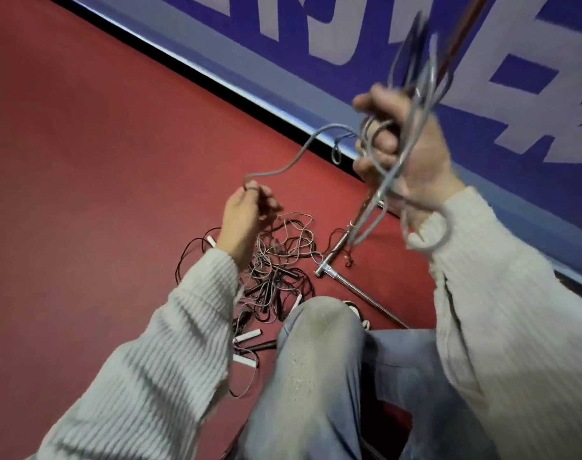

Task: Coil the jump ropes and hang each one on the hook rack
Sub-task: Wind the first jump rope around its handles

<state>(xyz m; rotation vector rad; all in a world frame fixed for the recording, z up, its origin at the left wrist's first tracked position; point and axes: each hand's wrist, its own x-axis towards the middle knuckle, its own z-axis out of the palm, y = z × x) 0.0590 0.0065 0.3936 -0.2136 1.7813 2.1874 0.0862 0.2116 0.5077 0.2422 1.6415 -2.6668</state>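
Observation:
My right hand is raised and grips a bundle of grey jump rope loops, which stick up above the fist and hang down below the wrist. A free length of the same grey rope arcs left from it to my left hand, which pinches it between the fingertips. Below my left hand a tangled pile of jump ropes, black and grey with white and dark handles, lies on the red floor. The rack's metal pole rises behind my right hand; no hooks are in view.
The rack's metal base lies on the red floor beside the pile. A blue wall with large white lettering runs along the far side. My bent knee in jeans is just in front of the pile.

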